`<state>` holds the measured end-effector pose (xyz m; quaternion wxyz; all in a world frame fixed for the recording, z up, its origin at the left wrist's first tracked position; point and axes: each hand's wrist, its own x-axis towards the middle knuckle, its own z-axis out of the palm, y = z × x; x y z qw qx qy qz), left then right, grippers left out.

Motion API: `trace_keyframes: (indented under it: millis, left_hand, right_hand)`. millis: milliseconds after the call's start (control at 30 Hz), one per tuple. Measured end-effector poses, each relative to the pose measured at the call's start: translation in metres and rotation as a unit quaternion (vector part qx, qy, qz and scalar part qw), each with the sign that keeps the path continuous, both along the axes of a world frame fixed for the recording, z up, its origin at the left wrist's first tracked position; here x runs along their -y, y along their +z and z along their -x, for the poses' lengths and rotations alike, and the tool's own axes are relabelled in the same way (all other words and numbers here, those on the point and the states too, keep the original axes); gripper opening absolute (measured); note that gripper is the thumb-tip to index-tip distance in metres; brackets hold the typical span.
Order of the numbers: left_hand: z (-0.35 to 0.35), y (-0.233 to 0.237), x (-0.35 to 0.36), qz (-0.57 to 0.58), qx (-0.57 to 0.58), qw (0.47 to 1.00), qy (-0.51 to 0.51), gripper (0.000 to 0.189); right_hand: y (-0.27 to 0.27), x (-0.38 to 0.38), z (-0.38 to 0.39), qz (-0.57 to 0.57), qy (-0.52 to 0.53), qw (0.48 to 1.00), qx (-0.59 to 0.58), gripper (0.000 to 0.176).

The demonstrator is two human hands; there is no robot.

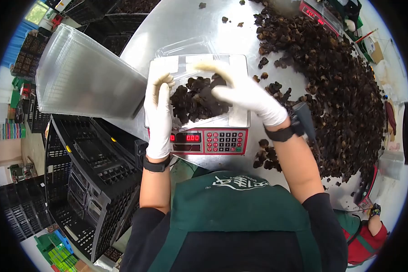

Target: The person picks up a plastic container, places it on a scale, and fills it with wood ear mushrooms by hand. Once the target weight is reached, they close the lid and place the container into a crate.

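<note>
A clear plastic box (pixel 199 122) filled with dark, ruffled wood ear mushrooms (pixel 192 99) sits on the pan of a red and white digital scale (pixel 240 113). My left hand (pixel 157 106), in a white glove, is at the box's left side, its fingers loosely curled with a gap to the thumb. Over the right part of the mushrooms is my right hand (pixel 247 93), also gloved. Its thumb and fingers are spread wide and slightly blurred. The box's transparent lid (pixel 188 47) lies folded back beyond the scale.
A large heap of mushrooms (pixel 331 95) covers the metal table's right side. Nested clear boxes (pixel 86 75) lean at the left, above black crates (pixel 90 167). Another scale (pixel 322 18) stands at the far right. A person in red (pixel 376 240) is at the lower right.
</note>
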<state>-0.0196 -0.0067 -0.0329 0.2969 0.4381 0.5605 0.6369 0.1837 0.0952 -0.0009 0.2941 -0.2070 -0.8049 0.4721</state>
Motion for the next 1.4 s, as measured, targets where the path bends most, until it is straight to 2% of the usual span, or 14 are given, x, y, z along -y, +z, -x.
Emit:
trace_keyframes:
  millis: [167,367,433,567,667,767,833,967,1000,1100,1200,1267,1333,1400]
  left_hand:
    - [-0.005,0.009,0.003,0.025,-0.118,0.992,0.033,0.029]
    - [-0.018,0.013,0.012,0.031,-0.275,0.96,0.032,0.028]
    - [-0.033,0.008,0.02,-0.006,-0.214,0.976,0.028,0.028]
    - [-0.057,0.007,0.041,-0.097,-0.385,0.917,0.03,0.033]
    - [-0.1,0.007,0.064,-0.169,-0.436,0.869,-0.162,0.038]
    - [-0.149,-0.011,0.081,-0.064,-0.457,0.78,-0.422,0.027]
    - [-0.17,-0.039,0.088,-0.027,-0.445,0.777,-0.444,0.027]
    - [-0.191,-0.062,0.084,0.077,-0.468,0.785,-0.399,0.041]
    - [-0.197,-0.064,0.08,0.087,-0.468,0.794,-0.379,0.044]
    - [-0.218,-0.07,0.07,0.088,-0.464,0.803,-0.363,0.047]
    - [-0.23,-0.095,0.063,0.066,-0.472,0.8,-0.365,0.031]
    - [-0.236,-0.1,0.063,-0.008,-0.459,0.814,-0.357,0.015]
    - [-0.238,-0.106,0.069,0.012,-0.457,0.819,-0.347,0.012]
    - [-0.239,-0.111,0.067,0.014,-0.461,0.825,-0.325,0.012]
  right_hand:
    - [0.013,0.012,-0.07,0.159,-0.136,0.976,-0.067,0.049]
    - [-0.05,0.093,-0.196,0.32,-0.328,0.878,-0.136,0.041]
    - [-0.072,0.133,-0.226,0.356,-0.383,0.847,-0.096,0.04]
    - [-0.112,0.201,-0.254,0.265,-0.487,0.832,0.024,0.037]
    - [-0.122,0.23,-0.253,0.09,-0.515,0.835,0.172,0.041]
    - [-0.117,0.234,-0.229,-0.034,-0.452,0.866,0.208,0.053]
    - [-0.108,0.224,-0.211,-0.068,-0.377,0.89,0.246,0.062]
    - [-0.153,0.231,-0.209,-0.17,-0.353,0.88,0.268,0.049]
    - [-0.163,0.234,-0.213,-0.194,-0.374,0.87,0.255,0.033]
    - [-0.166,0.235,-0.219,-0.161,-0.375,0.885,0.225,0.02]
    - [-0.158,0.228,-0.228,-0.129,-0.439,0.877,0.145,0.015]
    - [-0.146,0.225,-0.241,-0.079,-0.479,0.865,0.127,0.014]
    - [-0.137,0.219,-0.254,-0.051,-0.514,0.846,0.131,0.013]
    - [-0.132,0.214,-0.261,0.003,-0.497,0.855,0.147,0.024]
